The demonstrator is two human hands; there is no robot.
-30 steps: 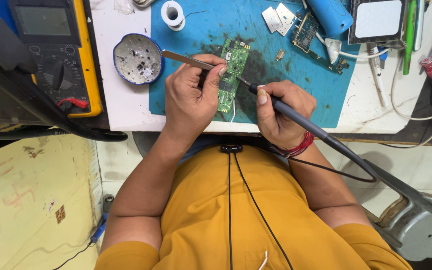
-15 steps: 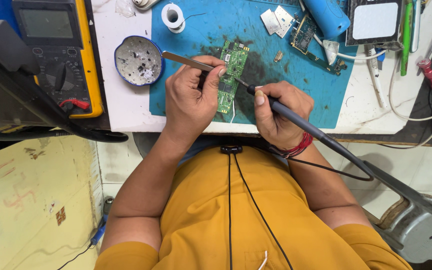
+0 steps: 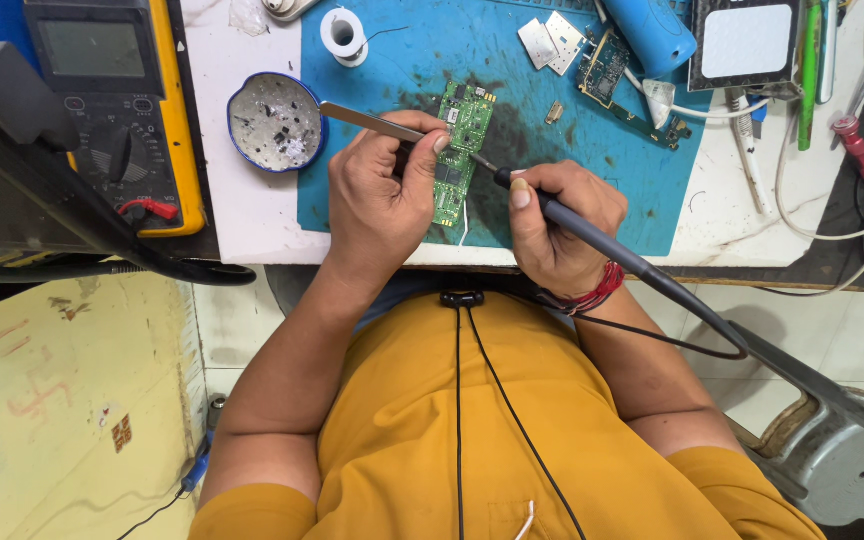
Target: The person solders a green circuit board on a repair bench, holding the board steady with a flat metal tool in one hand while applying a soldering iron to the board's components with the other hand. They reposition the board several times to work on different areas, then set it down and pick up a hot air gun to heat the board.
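The green circuit board (image 3: 464, 150) lies on the blue mat (image 3: 572, 150), and everything else is placed here around this board. The left hand (image 3: 382, 195) covers the lower left part of the board, so the parts under the palm cannot be seen. Its fingers are pressed together on metal tweezers (image 3: 367, 120); the tips of the tweezers are hidden behind the fingertips, and I cannot tell what they grip. The right hand (image 3: 557, 225), just right of the board, is closed around a dark soldering iron (image 3: 592, 232) like a pen. The thin tip of the iron meets the right edge of the board. The cable of the iron runs away to the lower right.

Left of the board stands a round tin dish (image 3: 277, 122), and further left a yellow multimeter (image 3: 117, 110), partly behind a black arm. Above the board is a solder spool (image 3: 342, 32). Right of the board, small parts and a blue cylinder (image 3: 657, 30) are cut off by the top edge. Bare mat stays open right of the board; the table edge is close below the hands.
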